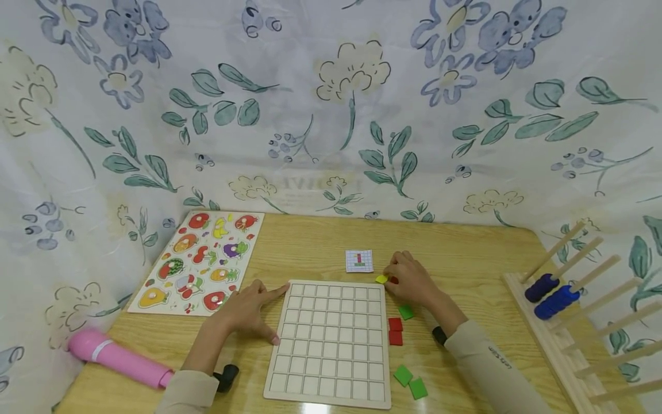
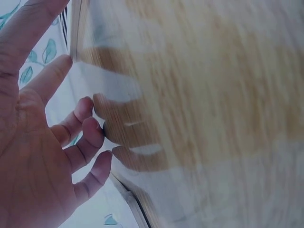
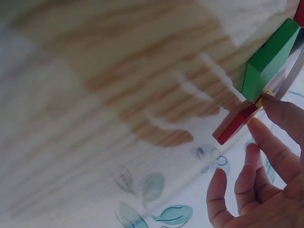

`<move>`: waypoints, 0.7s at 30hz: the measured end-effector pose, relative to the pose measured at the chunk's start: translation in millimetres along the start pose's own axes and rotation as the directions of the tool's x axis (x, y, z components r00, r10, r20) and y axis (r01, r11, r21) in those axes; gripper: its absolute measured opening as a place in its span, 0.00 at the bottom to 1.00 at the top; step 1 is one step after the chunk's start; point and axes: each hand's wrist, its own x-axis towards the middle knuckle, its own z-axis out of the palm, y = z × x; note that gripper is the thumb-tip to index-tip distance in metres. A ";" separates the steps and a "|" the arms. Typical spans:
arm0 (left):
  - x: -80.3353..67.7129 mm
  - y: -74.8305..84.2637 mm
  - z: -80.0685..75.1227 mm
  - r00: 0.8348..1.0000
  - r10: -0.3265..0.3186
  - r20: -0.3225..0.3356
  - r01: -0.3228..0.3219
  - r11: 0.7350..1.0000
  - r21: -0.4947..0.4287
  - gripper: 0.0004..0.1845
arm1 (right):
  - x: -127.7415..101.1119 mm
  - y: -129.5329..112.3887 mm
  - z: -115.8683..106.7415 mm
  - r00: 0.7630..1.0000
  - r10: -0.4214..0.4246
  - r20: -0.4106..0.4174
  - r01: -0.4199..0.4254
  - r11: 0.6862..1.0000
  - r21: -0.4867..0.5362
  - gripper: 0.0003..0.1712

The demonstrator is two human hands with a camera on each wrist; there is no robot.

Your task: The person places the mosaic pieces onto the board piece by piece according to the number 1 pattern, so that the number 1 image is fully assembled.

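Right hand (image 1: 414,282), nearer one, has its fingers loosely curled touching the yellow tile (image 1: 381,279) just beyond the grid board's (image 1: 331,339) far-right corner; left hand (image 1: 247,312) lies flat, holding nothing, on the board's left edge.

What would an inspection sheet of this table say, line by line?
Surface: wooden table, bare grain around the toys.
Job's things: grid board, empty; pattern card behind it; yellow tile at the fingertips; red tiles and green tiles beside the board.
Clutter: fruit puzzle, pink cylinder, peg rack with blue rings.
Grippers: left hand rests on the board's edge; right hand touches the yellow tile.
Cables: nothing seen.
Surroundings: floral cloth.
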 end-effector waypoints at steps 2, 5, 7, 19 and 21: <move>-0.3 -0.9 0.7 1.000 -0.004 -0.001 0.004 1.000 0.001 0.63 | 0.4 -0.1 1.1 1.000 -0.005 -0.009 0.005 1.000 -0.012 0.13; -1.0 -1.6 1.5 1.000 -0.006 -0.001 0.006 1.000 0.006 0.63 | 0.3 -0.3 0.3 1.000 -0.014 -0.027 0.014 1.000 -0.016 0.12; -1.7 -2.3 2.1 1.000 -0.011 -0.004 0.011 1.000 0.010 0.63 | 0.3 -0.6 -1.3 0.999 -0.023 -0.034 0.023 1.000 -0.013 0.12; -2.1 -2.1 2.8 1.000 -0.029 -0.007 0.029 0.999 0.021 0.63 | -1.6 -15.1 -8.9 0.999 -0.042 -0.025 0.045 0.989 0.139 0.11; -1.1 -0.7 2.8 1.000 -0.028 -0.003 0.028 0.999 0.014 0.62 | -1.4 -20.7 -8.3 0.998 -0.057 -0.028 0.060 0.986 0.156 0.11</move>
